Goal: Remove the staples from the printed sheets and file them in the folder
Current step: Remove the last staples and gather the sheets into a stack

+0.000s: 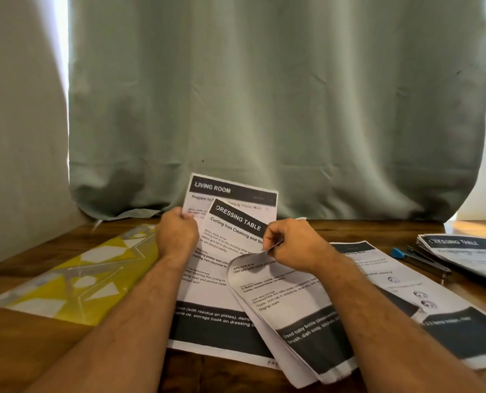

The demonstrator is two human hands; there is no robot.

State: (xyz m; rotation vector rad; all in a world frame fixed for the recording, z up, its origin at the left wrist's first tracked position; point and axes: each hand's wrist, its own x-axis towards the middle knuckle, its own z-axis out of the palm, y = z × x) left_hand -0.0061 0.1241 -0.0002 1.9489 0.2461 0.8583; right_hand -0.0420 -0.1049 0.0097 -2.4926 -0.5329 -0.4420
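My left hand (176, 232) grips the left edge of two printed sheets held up from the table: a "LIVING ROOM" sheet (233, 191) behind and a "DRESSING TABLE" sheet (222, 251) in front. My right hand (290, 243) pinches the curled top edge of another printed sheet (287, 304) that bends down to the right. A yellow patterned folder (74, 282) lies flat on the table to the left. More printed sheets (434, 316) lie under my right forearm. No staple can be made out.
A blue-tipped staple remover or stapler (417, 258) lies at the right, beside a stack of papers (468, 253) headed "DRESSING TABLE". The wooden table (32, 344) ends at a green curtain (264, 109) behind.
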